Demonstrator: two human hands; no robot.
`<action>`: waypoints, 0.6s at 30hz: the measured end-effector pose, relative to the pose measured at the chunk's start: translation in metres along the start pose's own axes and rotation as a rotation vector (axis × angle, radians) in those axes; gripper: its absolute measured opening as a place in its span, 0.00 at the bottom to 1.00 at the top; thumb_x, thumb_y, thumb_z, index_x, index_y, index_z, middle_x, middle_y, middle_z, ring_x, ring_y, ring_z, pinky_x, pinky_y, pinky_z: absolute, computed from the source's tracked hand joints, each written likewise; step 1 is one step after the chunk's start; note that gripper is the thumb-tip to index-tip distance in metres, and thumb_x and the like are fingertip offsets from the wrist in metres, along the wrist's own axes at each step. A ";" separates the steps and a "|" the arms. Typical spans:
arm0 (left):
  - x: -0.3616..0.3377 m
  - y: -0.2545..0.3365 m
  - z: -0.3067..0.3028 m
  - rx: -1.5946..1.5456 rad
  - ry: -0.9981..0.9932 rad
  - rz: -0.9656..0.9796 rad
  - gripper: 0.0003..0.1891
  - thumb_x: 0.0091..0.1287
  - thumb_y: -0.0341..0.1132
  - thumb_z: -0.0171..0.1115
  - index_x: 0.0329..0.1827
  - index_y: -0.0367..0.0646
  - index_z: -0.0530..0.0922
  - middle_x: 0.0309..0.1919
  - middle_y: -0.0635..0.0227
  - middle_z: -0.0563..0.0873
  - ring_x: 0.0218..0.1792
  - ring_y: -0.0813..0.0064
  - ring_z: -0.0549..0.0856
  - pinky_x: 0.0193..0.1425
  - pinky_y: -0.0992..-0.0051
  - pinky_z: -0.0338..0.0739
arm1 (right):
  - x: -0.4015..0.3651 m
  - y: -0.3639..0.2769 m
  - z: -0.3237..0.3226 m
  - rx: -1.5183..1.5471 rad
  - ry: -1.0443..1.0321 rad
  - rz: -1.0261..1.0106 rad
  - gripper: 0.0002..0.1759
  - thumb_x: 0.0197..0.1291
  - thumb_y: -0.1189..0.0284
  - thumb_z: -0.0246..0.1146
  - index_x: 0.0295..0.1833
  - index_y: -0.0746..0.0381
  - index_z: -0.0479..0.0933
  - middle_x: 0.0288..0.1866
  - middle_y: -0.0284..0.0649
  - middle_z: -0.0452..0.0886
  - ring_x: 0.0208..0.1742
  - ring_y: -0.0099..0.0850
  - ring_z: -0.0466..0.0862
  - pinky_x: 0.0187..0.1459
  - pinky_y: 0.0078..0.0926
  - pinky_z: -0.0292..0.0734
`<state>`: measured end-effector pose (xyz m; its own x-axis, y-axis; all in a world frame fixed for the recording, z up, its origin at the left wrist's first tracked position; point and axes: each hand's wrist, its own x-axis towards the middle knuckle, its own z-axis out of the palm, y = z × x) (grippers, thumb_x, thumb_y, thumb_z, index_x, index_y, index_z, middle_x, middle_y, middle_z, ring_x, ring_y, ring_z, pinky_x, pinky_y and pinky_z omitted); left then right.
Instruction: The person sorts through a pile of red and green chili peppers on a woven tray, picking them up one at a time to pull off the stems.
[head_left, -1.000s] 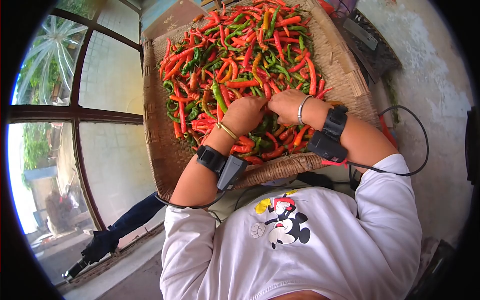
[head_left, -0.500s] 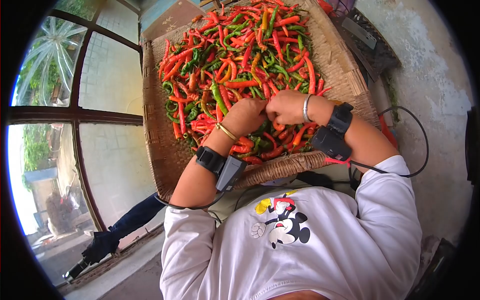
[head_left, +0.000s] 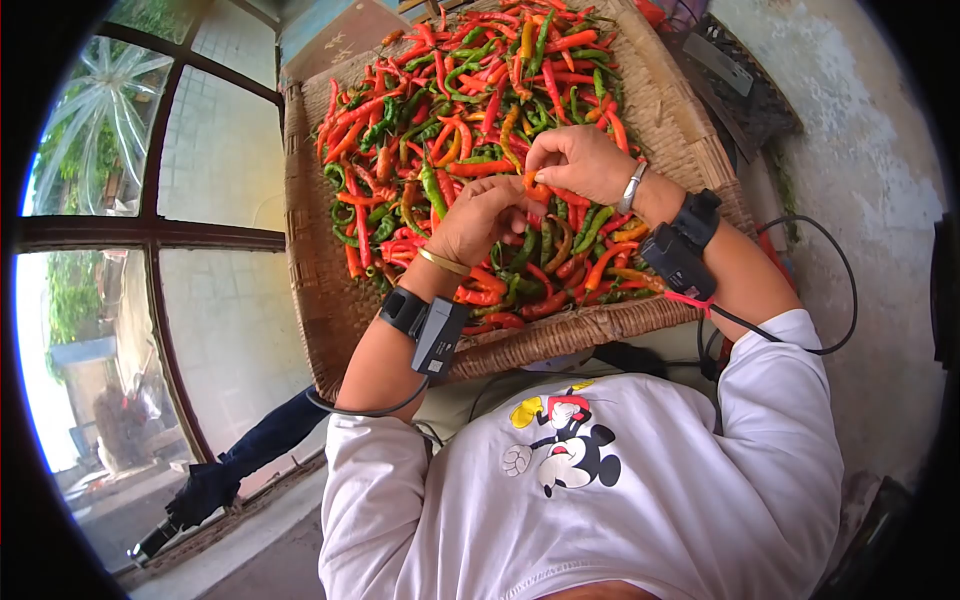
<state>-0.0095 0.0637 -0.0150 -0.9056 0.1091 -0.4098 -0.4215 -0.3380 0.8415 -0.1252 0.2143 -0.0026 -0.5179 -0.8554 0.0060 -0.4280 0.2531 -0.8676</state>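
A wide woven tray [head_left: 330, 300] holds a heap of red, orange and green chili peppers [head_left: 470, 85]. Over its near half my two hands are close together. My right hand [head_left: 585, 165] is closed, its thumb and forefinger pinching an orange-red chili pepper [head_left: 537, 188]. From the left, my left hand [head_left: 480, 220] meets the same pepper with bent fingers; its fingertips are partly hidden, and it looks closed on the pepper's left end. Loose peppers lie directly beneath both hands.
A framed window [head_left: 150, 232] runs along the left, with a dark folded umbrella [head_left: 250, 445] leaning below it. Black cables [head_left: 850, 290] loop from the devices strapped on my wrists. Dark metal equipment [head_left: 730, 85] stands right of the tray, beside a worn wall.
My right hand has risen up and away from me, and an orange-red pepper now shows between the hands. My left hand has shifted slightly left and its fingers have loosened somewhat.
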 end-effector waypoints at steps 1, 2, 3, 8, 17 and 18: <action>0.000 0.001 0.001 -0.104 0.014 -0.007 0.10 0.66 0.37 0.49 0.38 0.41 0.76 0.29 0.70 0.83 0.22 0.89 0.75 0.24 0.85 0.73 | 0.000 -0.001 0.000 0.000 0.003 0.001 0.06 0.48 0.78 0.60 0.35 0.63 0.77 0.29 0.34 0.79 0.31 0.22 0.79 0.35 0.19 0.74; 0.001 -0.001 0.000 -0.103 0.013 -0.008 0.10 0.66 0.37 0.49 0.38 0.41 0.76 0.29 0.70 0.83 0.22 0.89 0.75 0.24 0.85 0.73 | -0.001 -0.002 0.001 0.000 0.002 -0.016 0.06 0.50 0.77 0.60 0.36 0.64 0.76 0.30 0.34 0.79 0.32 0.21 0.79 0.36 0.19 0.74; 0.003 -0.004 -0.001 -0.014 0.037 0.011 0.09 0.66 0.37 0.50 0.38 0.41 0.76 0.29 0.70 0.83 0.22 0.89 0.75 0.23 0.85 0.72 | -0.002 -0.002 0.002 0.000 0.000 -0.032 0.07 0.51 0.75 0.61 0.36 0.65 0.76 0.31 0.34 0.79 0.34 0.21 0.78 0.37 0.19 0.74; 0.003 -0.005 0.002 -0.053 0.119 0.042 0.08 0.66 0.36 0.53 0.38 0.41 0.75 0.28 0.70 0.82 0.20 0.88 0.74 0.20 0.88 0.68 | 0.002 0.009 0.017 0.410 0.087 0.013 0.14 0.52 0.68 0.62 0.41 0.67 0.75 0.32 0.37 0.79 0.33 0.23 0.78 0.38 0.20 0.74; 0.001 0.003 -0.010 -0.063 0.039 0.025 0.07 0.64 0.36 0.53 0.34 0.42 0.75 0.23 0.74 0.79 0.19 0.87 0.74 0.19 0.87 0.66 | -0.002 0.005 0.012 0.214 -0.180 -0.072 0.22 0.53 0.66 0.62 0.51 0.67 0.70 0.35 0.37 0.79 0.33 0.22 0.79 0.34 0.19 0.74; 0.001 0.005 -0.013 -0.023 0.055 0.036 0.07 0.64 0.36 0.54 0.34 0.42 0.76 0.23 0.75 0.78 0.19 0.87 0.74 0.19 0.87 0.67 | -0.002 0.002 0.009 0.283 -0.197 0.056 0.21 0.53 0.67 0.62 0.50 0.67 0.71 0.34 0.36 0.79 0.30 0.20 0.79 0.30 0.18 0.73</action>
<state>-0.0115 0.0505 -0.0158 -0.9160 0.0452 -0.3986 -0.3869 -0.3625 0.8479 -0.1179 0.2122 -0.0085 -0.3699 -0.9216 -0.1173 -0.1663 0.1899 -0.9676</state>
